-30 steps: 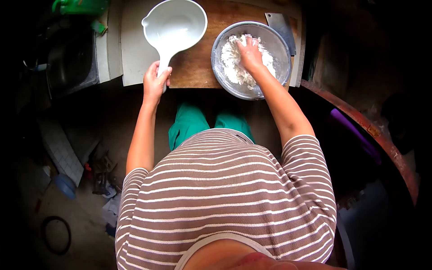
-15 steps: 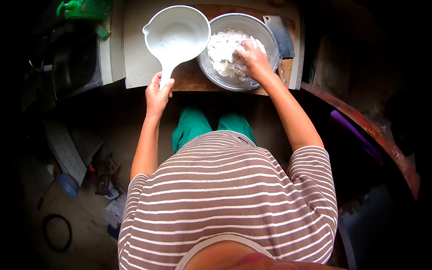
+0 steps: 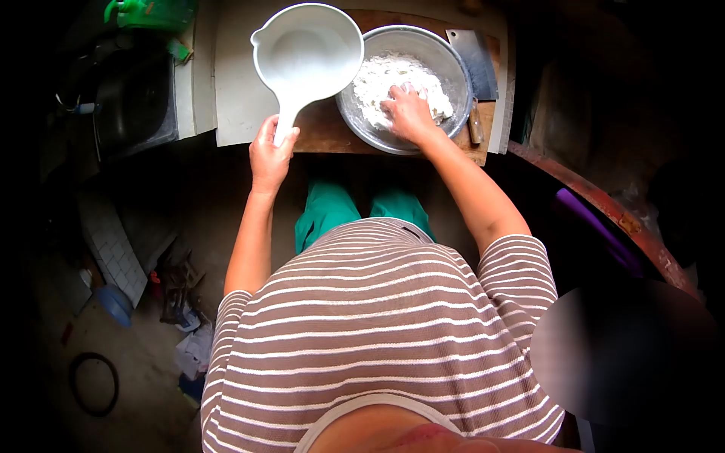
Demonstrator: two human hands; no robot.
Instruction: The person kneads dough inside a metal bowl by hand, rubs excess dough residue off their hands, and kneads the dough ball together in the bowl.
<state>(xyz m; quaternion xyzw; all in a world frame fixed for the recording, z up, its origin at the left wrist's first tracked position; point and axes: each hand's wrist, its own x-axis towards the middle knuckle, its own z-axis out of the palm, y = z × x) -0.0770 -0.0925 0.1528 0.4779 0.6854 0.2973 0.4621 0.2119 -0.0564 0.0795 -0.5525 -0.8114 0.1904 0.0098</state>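
My left hand (image 3: 271,155) is closed around the handle of a white plastic dipper (image 3: 310,53) with a small spout on its rim. The dipper's bowl faces up, over the board and beside a metal basin (image 3: 361,130). White flour (image 3: 377,75), partly clumped, lies in the basin. My right hand (image 3: 410,115) is down in the basin on the flour, fingers bent and apart, their tips partly hidden in it and dusted white. Just right of the basin lies a cleaver (image 3: 476,64) with a wooden handle.
Under the basin is a wooden board (image 3: 321,132) on a pale counter (image 3: 232,98). To the left are a dark sink (image 3: 136,102) and a green plastic container (image 3: 155,13). A blurred round shape (image 3: 604,355) covers the lower right.
My right hand has moved left and nearer the basin's front side, its fingers more spread over the flour. The dipper remains in my left hand. A blurred round shape has appeared at lower right.
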